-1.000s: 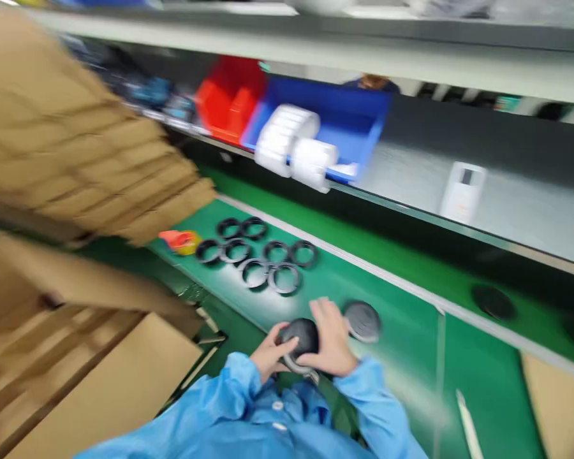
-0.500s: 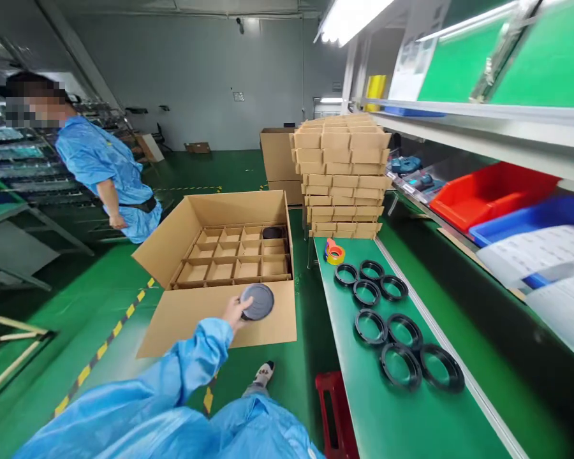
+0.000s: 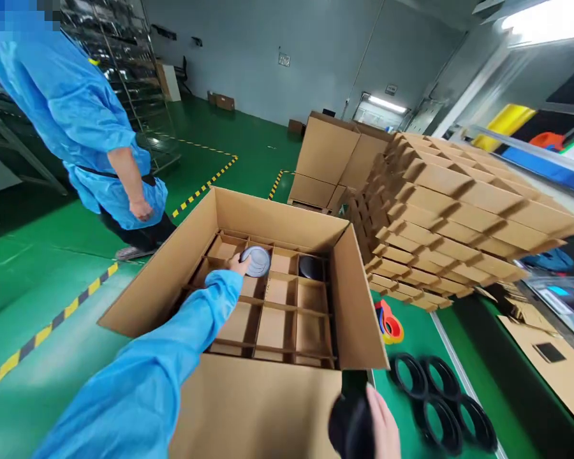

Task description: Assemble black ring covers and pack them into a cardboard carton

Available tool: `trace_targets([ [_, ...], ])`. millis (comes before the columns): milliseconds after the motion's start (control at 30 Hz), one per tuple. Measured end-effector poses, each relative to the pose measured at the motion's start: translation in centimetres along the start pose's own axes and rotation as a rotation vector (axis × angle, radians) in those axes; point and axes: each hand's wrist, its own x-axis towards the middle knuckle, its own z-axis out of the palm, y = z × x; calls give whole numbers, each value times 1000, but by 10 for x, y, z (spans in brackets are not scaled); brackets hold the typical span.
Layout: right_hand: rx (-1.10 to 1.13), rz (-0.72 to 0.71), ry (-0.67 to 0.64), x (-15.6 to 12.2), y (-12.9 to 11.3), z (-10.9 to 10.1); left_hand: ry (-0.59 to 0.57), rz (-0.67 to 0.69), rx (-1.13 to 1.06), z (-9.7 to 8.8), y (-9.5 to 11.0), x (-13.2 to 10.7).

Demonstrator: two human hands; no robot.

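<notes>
My left hand [image 3: 239, 263] reaches over the far side of an open cardboard box [image 3: 277, 213], fingers closed on the edge of a grey round lid-like disc [image 3: 257, 262]. The disc is at the far row of compartments formed by the cardboard divider [image 3: 277, 307]; whether it touches the divider I cannot tell. A black round part [image 3: 310, 268] sits in the far right compartment. At the bottom, beside the near flap, my right hand [image 3: 385, 424] grips a dark round part [image 3: 353, 426]. Motion blurs this part, and most of the right hand's fingers are hidden.
Several black rings [image 3: 442, 424] lie on the green bench [image 3: 382, 382] at right, near an orange tape dispenser [image 3: 390, 324]. Stacked cardboard dividers [image 3: 459, 210] rise behind them. A co-worker in blue [image 3: 90, 127] stands at left. Another large carton [image 3: 325, 153] stands behind the box.
My view has moved closer to the box and tilted. My left hand has carried the grey disc from the near flap to the far compartments. My right hand has come into view with a dark part.
</notes>
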Motion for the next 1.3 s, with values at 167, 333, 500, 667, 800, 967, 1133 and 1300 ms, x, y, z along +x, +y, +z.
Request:
trace_targets([
  [167,28,-97,-152,188,-74,116,-14,77,222,37,5,74],
  [333,-99,87,-288,334,-118,210,-12,170,393,58,-15,100],
  [500,-258,113,-481,376,-113,266,20,331,510,60,-28,99],
  [667,-360,-75,-365,355,-79,309,-175,793,679,69,-41,102],
  [800,-380,-95,-273,344,-68,328,-214,833,772,76,-59,108],
  [967,-365,-84,-269,347,-69,321,-189,849,842,78,-66,112],
  [1133,-406,105,-197,320,-35,284,-190,826,896,86,-60,112],
  [1300,-355,185,-346,326,-29,258,-219,749,937,74,-55,119],
])
